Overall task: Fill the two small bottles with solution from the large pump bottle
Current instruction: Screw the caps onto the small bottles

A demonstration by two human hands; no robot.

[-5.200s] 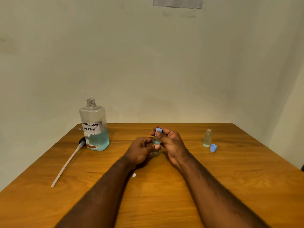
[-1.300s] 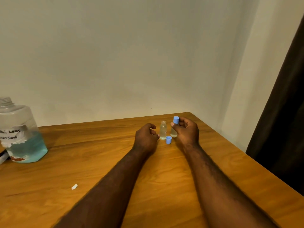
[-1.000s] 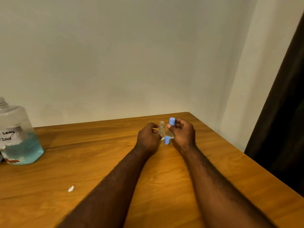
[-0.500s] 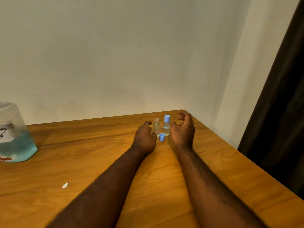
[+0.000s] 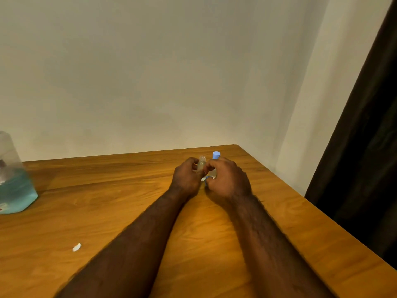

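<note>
Two small clear bottles stand close together near the table's far right corner. The uncapped small bottle (image 5: 202, 164) sits between the thumb and fingers of my left hand (image 5: 186, 179). The capped small bottle (image 5: 215, 156) with its blue cap stands just behind my right hand (image 5: 228, 182). My right fingers curl down over the loose blue cap (image 5: 205, 182), of which only a sliver shows. The large bottle (image 5: 13, 186), holding blue solution, is cut off at the left edge; its top is out of view.
A small white scrap (image 5: 77, 247) lies on the wooden table (image 5: 290, 211) at the near left. The table's right edge runs diagonally close to my right arm. A dark curtain (image 5: 365, 147) hangs beyond it, and a pale wall stands behind.
My right hand let go of the capped bottle, left it standing, and curled down over the loose cap. My left hand closed around the uncapped bottle. The view shifted slightly right.
</note>
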